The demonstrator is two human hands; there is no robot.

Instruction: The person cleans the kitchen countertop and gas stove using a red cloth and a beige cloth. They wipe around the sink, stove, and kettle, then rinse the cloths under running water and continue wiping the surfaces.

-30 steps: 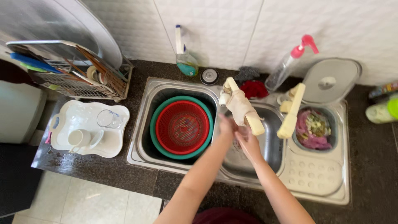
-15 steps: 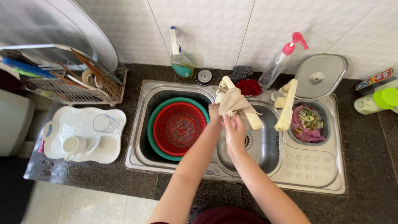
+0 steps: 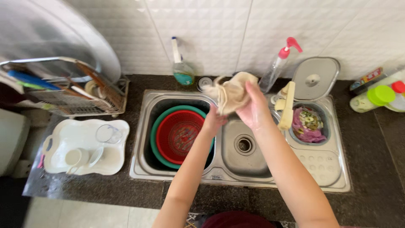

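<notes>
Both my hands are raised over the middle basin of a steel sink (image 3: pixel 181 177), bunching a beige cloth (image 3: pixel 231 90) between them. My right hand (image 3: pixel 253 107) grips the cloth from the right, fingers wrapped over its top. My left hand (image 3: pixel 214 121) holds its lower left part. The cloth is crumpled into a ball with a twisted tip pointing left. Below the hands lies the empty middle basin with its drain (image 3: pixel 244 145).
A red colander (image 3: pixel 179 137) sits inside a green bowl (image 3: pixel 157 126) in the left basin. A small right basin (image 3: pixel 310 124) holds food scraps, its lid (image 3: pixel 315 79) leaning behind. Spray bottles (image 3: pixel 279 63), a dish rack (image 3: pixel 69 90) and a white tray with cups (image 3: pixel 82 147) stand around.
The cloth, stretched out long between my hands a second ago, is now gathered into a ball and lifted higher. The view has tilted and moved closer to the sink.
</notes>
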